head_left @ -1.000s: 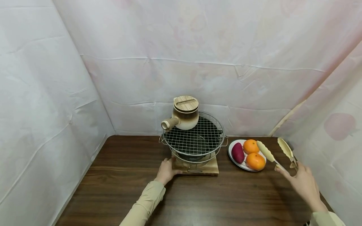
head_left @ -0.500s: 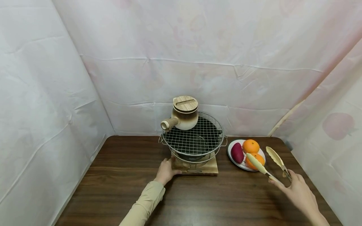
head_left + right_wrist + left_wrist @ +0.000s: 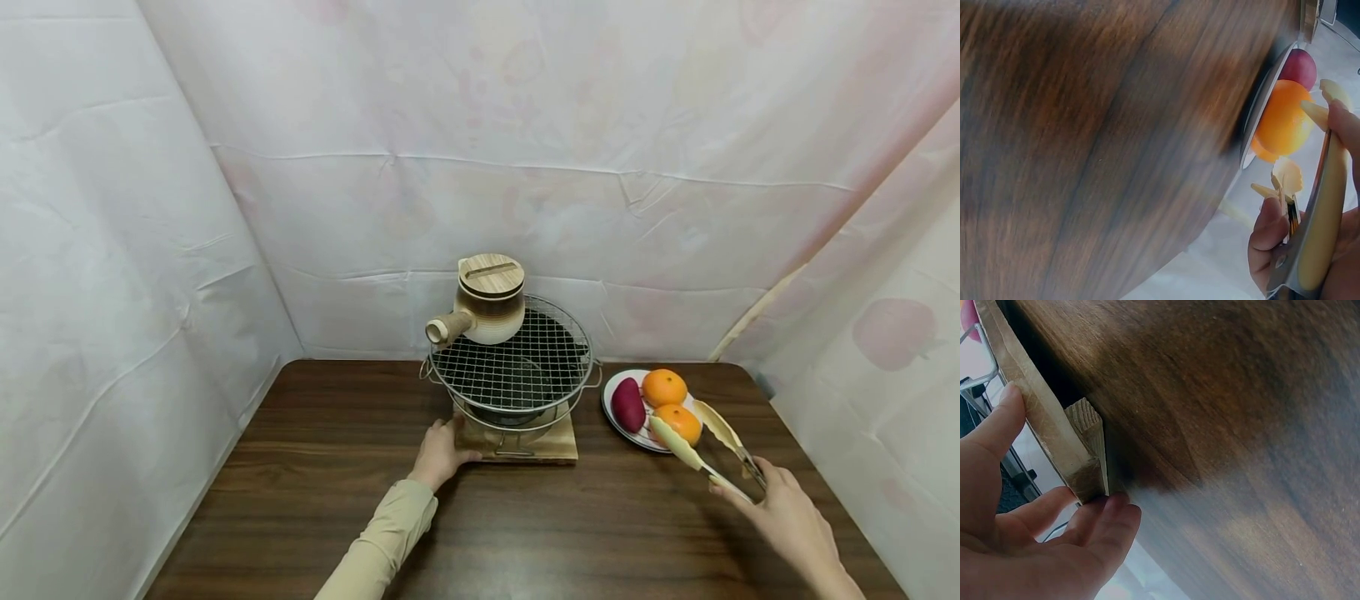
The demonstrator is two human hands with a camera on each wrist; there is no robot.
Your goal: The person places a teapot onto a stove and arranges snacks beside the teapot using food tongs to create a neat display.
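Note:
My left hand holds the front left corner of a wooden board under the grill; in the left wrist view its thumb presses one face and its fingers bend around the corner. My right hand grips spread tongs with cream tips. The tongs' two tips stand either side of the front orange on a white plate; whether they touch it I cannot tell. Behind it lies a second orange, and to the left a purple oval like a sweet potato.
A round wire grill rack sits over a dark stove on the board. On its back left stands a lidded clay pot with its side handle pointing left. Pale curtains enclose the back and sides of the dark wooden table.
My right hand has moved left with the tongs, from right of the plate to the front orange. The gap between the tongs' tips has narrowed. My left hand stays on the board.

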